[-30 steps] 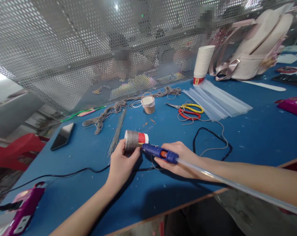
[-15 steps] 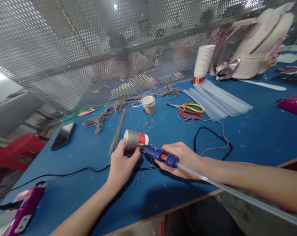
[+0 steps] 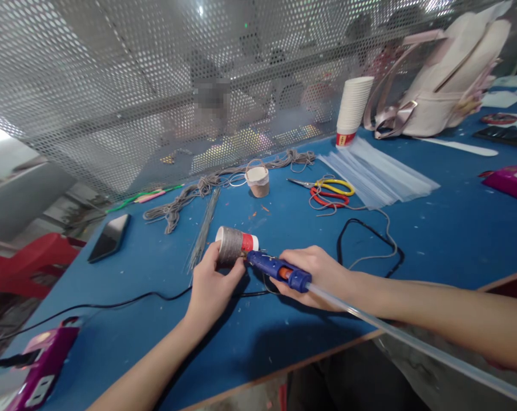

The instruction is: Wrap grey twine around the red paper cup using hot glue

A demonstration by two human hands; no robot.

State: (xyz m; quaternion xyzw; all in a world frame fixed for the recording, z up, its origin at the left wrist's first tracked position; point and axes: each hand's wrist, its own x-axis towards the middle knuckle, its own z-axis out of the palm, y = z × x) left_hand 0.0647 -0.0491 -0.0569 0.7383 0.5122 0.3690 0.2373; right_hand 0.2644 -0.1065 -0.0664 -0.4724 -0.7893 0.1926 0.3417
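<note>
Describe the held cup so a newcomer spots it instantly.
On the blue table, find the left hand near the blue glue gun. It holds a paper cup tipped sideways. Unlike the stacked cups, it is wrapped in gray cord, with red showing near one end.

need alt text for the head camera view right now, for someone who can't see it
A left hand holds a paper cup partly wrapped in gray cord while the right hand holds a blue glue gun, its nozzle at the cup. On the blue table beyond are a small bucket-like cup, scissors and a stack of paper cups.
</note>
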